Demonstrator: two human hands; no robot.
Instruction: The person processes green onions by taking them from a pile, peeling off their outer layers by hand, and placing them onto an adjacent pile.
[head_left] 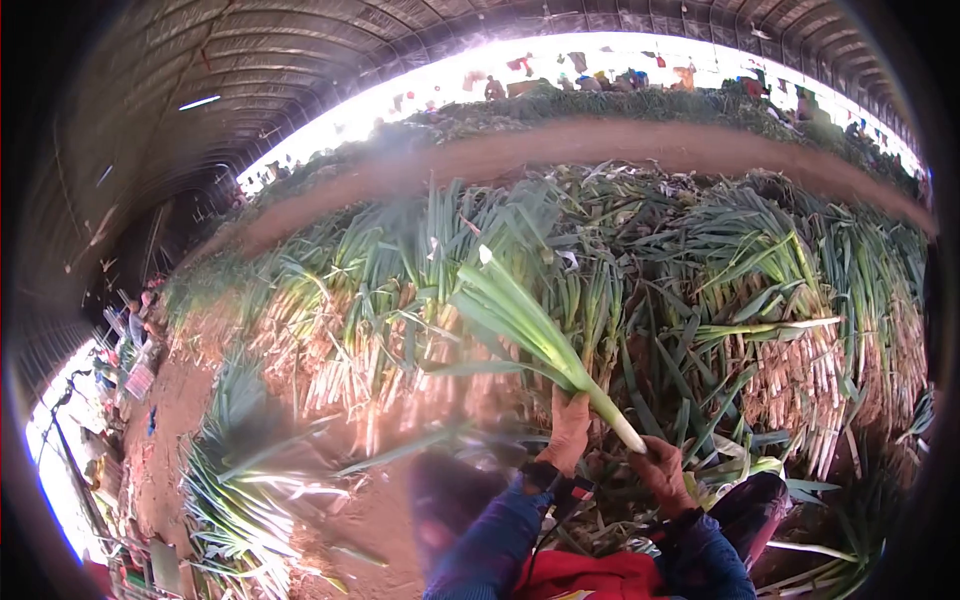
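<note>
A large green onion [535,335], with a pale stem and fanned green leaves, is held at a slant in front of me. My left hand [568,430] is wrapped round it where the leaves begin to spread. At the pale lower end of the stem, my right hand [662,473] has its fingers closed on it. A black band circles my left wrist, beside a small dark object with red on it. Below the right hand lie loose leaves and peeled scraps [735,465]. The root tip is partly hidden by the right fingers.
A long row of green onions [340,340] stretches across the ground ahead, with a thick bundle [790,370] at the right. A loose pile [245,505] lies on the brown soil at the left. Beyond a dirt path [600,145] are more plants, hanging clothes and people under an arched roof.
</note>
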